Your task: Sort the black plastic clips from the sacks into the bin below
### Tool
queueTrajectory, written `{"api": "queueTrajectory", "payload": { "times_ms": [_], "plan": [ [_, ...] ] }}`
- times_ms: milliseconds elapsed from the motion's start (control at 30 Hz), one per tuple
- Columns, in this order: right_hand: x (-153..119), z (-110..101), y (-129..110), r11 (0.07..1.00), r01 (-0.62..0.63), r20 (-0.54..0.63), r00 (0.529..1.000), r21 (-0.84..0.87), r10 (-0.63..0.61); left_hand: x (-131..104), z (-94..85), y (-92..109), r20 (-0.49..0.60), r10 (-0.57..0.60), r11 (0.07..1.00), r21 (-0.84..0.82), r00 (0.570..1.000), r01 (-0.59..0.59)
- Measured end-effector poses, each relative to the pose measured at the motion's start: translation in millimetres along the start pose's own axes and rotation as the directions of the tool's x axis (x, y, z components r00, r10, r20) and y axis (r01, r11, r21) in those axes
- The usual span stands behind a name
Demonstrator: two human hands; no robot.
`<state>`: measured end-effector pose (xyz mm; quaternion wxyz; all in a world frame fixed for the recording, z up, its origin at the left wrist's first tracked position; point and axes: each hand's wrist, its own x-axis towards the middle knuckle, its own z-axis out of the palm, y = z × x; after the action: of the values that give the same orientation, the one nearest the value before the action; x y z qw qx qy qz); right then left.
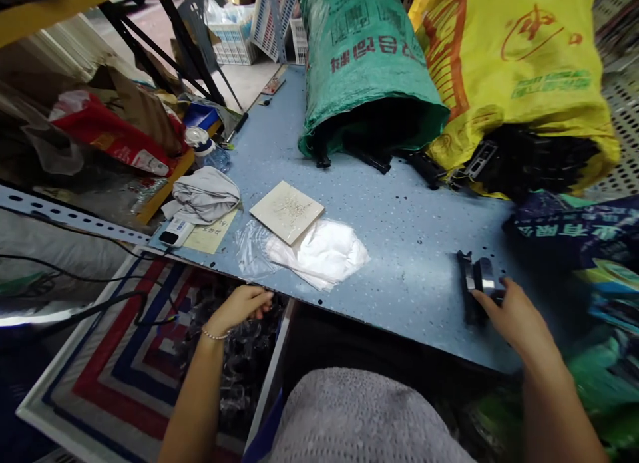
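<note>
My right hand [523, 318] grips a shiny black part [483, 277] between thumb and fingers, near the right end of the blue speckled surface [399, 210] and a little in from its front edge. My left hand [243, 307] is at the front edge, left of the middle, its fingers curled in — I can't tell whether they hold anything. Just below it, a striped tray [94, 380] carries dark pieces in clear wrapping [239, 373]. Along the front edge, left of centre, a cream tile [287, 210] lies partly over a white pad [332, 250]; a grey cloth [204, 193] is bunched towards the front left corner. At the back edge a green sack [364, 57] gapes open, and beside it, towards the back right corner, a yellow sack [524, 64] shows black pieces [532, 160] in its mouth.
</note>
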<state>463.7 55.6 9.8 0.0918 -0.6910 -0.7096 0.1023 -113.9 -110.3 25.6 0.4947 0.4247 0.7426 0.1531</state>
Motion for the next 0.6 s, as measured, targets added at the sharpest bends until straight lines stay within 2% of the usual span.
{"api": "queueTrajectory", "payload": {
  "times_ms": [33, 67, 100, 133, 167, 200, 267, 333, 400, 467, 533, 600],
  "plan": [
    [0, 1, -3, 0.998, -0.056, 0.008, 0.998, -0.02, 0.056, 6, 16.3, 29, 0.002, 0.187, 0.982, -0.017, 0.982, -0.187],
    [1, 2, -7, 0.994, -0.102, 0.007, 0.995, -0.047, 0.102, 14, 34.8, 59, -0.081, 0.359, 0.932, -0.01, 0.93, -0.361],
    [0, 2, -12, 0.989, -0.128, -0.006, 0.992, -0.07, 0.127, 25, 54.3, 87, -0.193, 0.493, 0.869, 0.051, 0.848, -0.493],
    [-1, 1, -17, 0.989, -0.123, -0.021, 0.992, -0.081, 0.122, 37, 73.6, 111, -0.302, 0.556, 0.829, 0.139, 0.775, -0.541],
    [-3, 0, -22, 0.987, -0.125, -0.031, 0.992, -0.099, 0.123, 49, 91.2, 130, -0.343, 0.581, 0.813, 0.218, 0.738, -0.539],
    [-5, -2, -25, 0.983, -0.136, -0.02, 0.991, -0.123, 0.134, 60, 105.9, 144, -0.366, 0.589, 0.808, 0.275, 0.721, -0.521],
    [-8, -9, -30, 0.978, -0.112, 0.03, 0.992, -0.175, 0.119, 80, 122.8, 155, -0.359, 0.585, 0.809, 0.329, 0.728, -0.487],
    [-5, -17, -31, 0.971, 0.075, 0.069, 0.996, -0.226, -0.06, 93, 121.8, 152, -0.328, 0.58, 0.811, 0.313, 0.746, -0.494],
    [5, -24, -33, 0.906, 0.323, 0.079, 0.946, -0.274, -0.314, 101, 108.7, 142, -0.307, 0.527, 0.85, 0.206, 0.793, -0.485],
    [21, -28, -38, 0.824, 0.495, 0.14, 0.869, -0.276, -0.475, 104, 93.4, 131, -0.302, 0.437, 0.889, 0.006, 0.847, -0.457],
    [37, -28, -51, 0.811, 0.556, 0.235, 0.825, -0.181, -0.514, 106, 83.4, 122, -0.323, 0.382, 0.864, -0.208, 0.866, -0.459],
    [46, -24, -77, 0.871, 0.492, 0.332, 0.821, 0.006, -0.466, 106, 81.0, 117, -0.365, 0.379, 0.809, -0.316, 0.85, -0.496]
  ]
}}
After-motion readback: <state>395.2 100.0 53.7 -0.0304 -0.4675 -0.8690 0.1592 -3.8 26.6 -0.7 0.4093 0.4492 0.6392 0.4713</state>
